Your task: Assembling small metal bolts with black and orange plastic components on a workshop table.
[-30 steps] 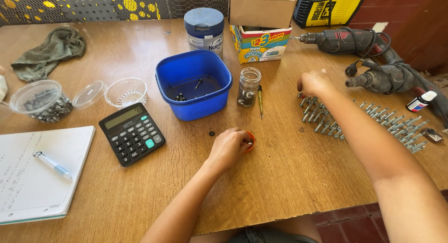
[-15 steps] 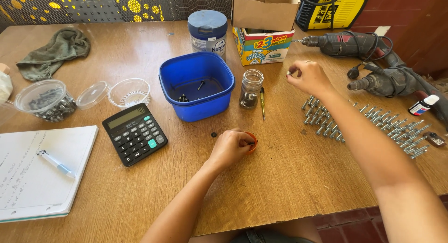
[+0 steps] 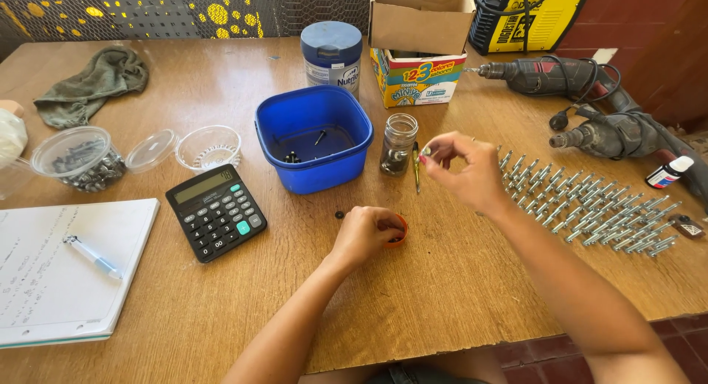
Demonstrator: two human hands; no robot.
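Your left hand (image 3: 366,235) sits curled over a small orange cap (image 3: 398,231) near the middle of the worktop (image 3: 457,295), fingers closed loosely on its rim, probably so it stays put and doesn't skate around while you work. Your right hand (image 3: 461,170) is lifted off the surface with thumb and forefinger pinched shut on something tiny and metallic, too small for me to tell what, held just beside the little glass jar (image 3: 399,144). That jar stands right against the blue plastic tub (image 3: 316,144), which has a few dark bits lying in the bottom, so both catch-alls are within a short reach. The bolts (image 3: 590,203) are laid out in rough rows toward the right edge, which looks like a way of keeping count, and the calculator (image 3: 216,211) and notepad (image 3: 66,270) with its pen (image 3: 92,257) at the left edge fit that. One small dark piece (image 3: 339,215) lies loose just left of your left hand. The two power drills (image 3: 590,104) are shoved to the far right corner, out of the way.
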